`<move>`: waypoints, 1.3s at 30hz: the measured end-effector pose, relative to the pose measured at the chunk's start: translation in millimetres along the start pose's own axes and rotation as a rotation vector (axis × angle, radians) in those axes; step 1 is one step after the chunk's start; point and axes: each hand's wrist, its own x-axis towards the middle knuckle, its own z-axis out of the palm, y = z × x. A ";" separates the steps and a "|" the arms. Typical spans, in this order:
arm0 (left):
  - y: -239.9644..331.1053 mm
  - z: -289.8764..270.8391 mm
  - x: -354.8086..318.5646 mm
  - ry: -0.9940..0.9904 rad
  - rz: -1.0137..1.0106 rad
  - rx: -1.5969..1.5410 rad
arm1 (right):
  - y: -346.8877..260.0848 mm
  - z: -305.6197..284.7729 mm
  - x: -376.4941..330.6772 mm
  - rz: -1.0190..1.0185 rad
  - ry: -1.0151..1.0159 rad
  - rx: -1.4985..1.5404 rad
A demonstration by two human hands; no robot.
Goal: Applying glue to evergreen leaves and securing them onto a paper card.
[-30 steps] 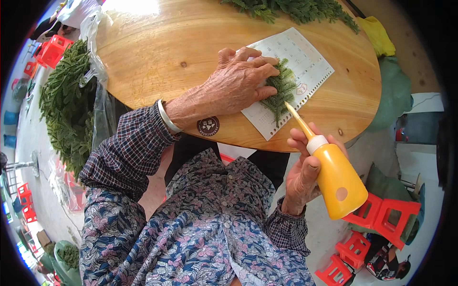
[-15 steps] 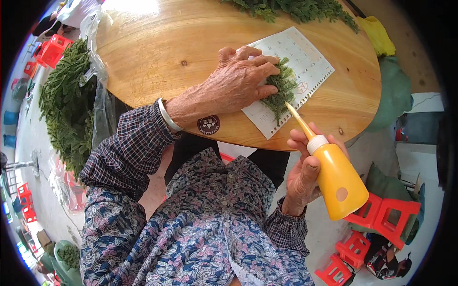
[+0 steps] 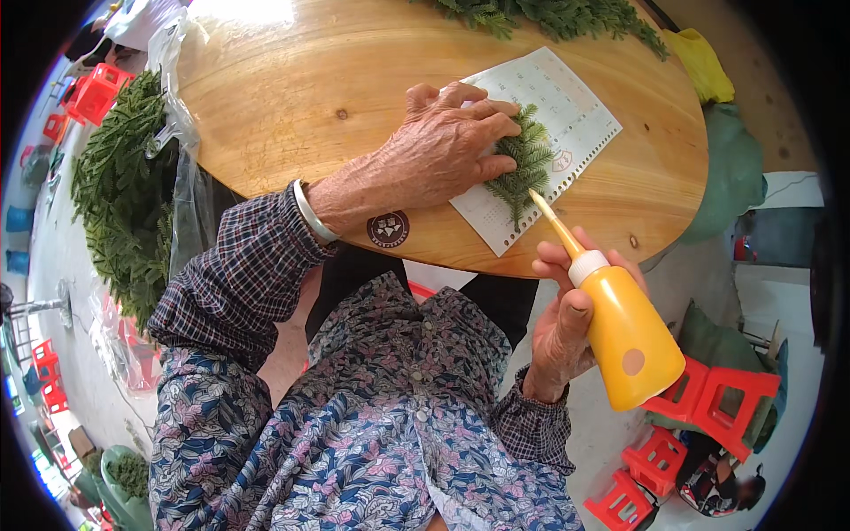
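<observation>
A green fir sprig [image 3: 522, 168] lies on a white perforated calendar sheet [image 3: 574, 93] near the front edge of the wooden table. From the left, my left hand [image 3: 447, 142] rests over the sheet, its bent fingers and thumb pinning the sprig's left side; the part under the palm is hidden. My right hand [image 3: 562, 332] is wrapped around a yellow squeeze bottle [image 3: 624, 327] with a white collar and a long tapered nozzle. The bottle is tilted, its nozzle tip at the sprig's lower right edge; whether it touches cannot be made out.
More fir branches [image 3: 567, 18] lie along the table's far edge [image 3: 345, 71]. A large bundle of greenery [image 3: 124, 195] with clear plastic stands left of the table. Red stools [image 3: 735, 403] are at the lower right, and a yellow cloth [image 3: 699, 66] hangs beyond the table's right side.
Almost nothing differs. The bottle has shifted very slightly, and both hands keep their places.
</observation>
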 end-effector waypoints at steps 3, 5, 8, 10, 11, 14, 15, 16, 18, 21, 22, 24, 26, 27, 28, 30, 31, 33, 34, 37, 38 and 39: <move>-0.4 0.8 0.4 0.000 0.005 0.002 | -0.4 0.6 -0.7 -0.009 0.003 0.012; -0.4 1.1 0.5 0.002 0.004 0.002 | 0.4 -0.3 -1.4 -0.015 -0.004 0.004; -0.4 1.4 0.4 0.009 0.002 0.003 | 1.6 -2.1 -2.6 -0.036 -0.025 -0.019; -0.2 2.0 0.3 0.010 0.001 0.001 | 1.7 -2.5 -3.2 -0.036 -0.027 -0.024; -0.1 2.3 0.4 0.011 0.000 0.000 | 1.7 -2.7 -3.5 -0.037 -0.029 -0.028; 0.1 2.5 0.2 0.012 -0.003 -0.004 | 2.0 -3.2 -3.6 -0.039 -0.033 -0.037; 0.3 2.1 0.4 0.015 0.003 0.004 | 2.0 -3.3 -3.2 -0.051 -0.018 -0.019; 0.6 1.6 0.6 0.018 0.009 0.011 | 2.0 -3.3 -2.6 -0.063 -0.002 -0.002; 0.9 1.2 0.9 0.025 0.020 0.026 | 1.5 -3.3 -1.7 -0.087 0.030 0.033; 0.3 1.6 1.2 0.032 0.033 0.020 | -1.1 -0.9 -0.7 -0.066 0.025 -0.008; 0.1 1.8 1.4 0.036 0.040 0.016 | -2.0 0.1 -0.5 -0.055 0.024 -0.029; 0.2 1.6 1.7 0.039 0.047 0.013 | -2.5 1.1 -0.3 -0.045 0.022 -0.049; 0.6 0.1 2.5 0.044 0.073 0.043 | -2.4 2.1 0.3 -0.030 0.016 -0.064; 0.9 -0.7 2.9 0.046 0.086 0.059 | -2.3 2.4 0.6 -0.023 0.012 -0.072; 1.1 -1.1 3.0 0.049 0.099 0.075 | -2.4 2.6 0.7 -0.015 0.009 -0.079; 1.3 -0.5 2.4 0.053 0.089 0.074 | -2.4 2.5 0.7 -0.021 0.004 -0.086; 1.3 -0.3 2.0 0.057 0.079 0.073 | -2.4 2.4 0.7 -0.028 0.000 -0.092; 1.1 -0.3 0.9 0.066 0.059 0.072 | -2.8 2.9 0.4 -0.041 -0.009 -0.104; 1.4 0.2 1.4 0.065 0.059 0.072 | -3.0 2.3 0.4 -0.040 -0.008 -0.104; 1.0 1.6 3.2 0.064 0.068 0.059 | -4.7 1.4 0.1 -0.038 -0.005 -0.097; 1.0 2.2 3.9 0.063 0.071 0.054 | -5.2 1.0 0.1 -0.037 -0.003 -0.094; 0.8 1.8 3.3 0.065 0.070 0.054 | -5.8 1.7 -0.1 -0.038 -0.005 -0.095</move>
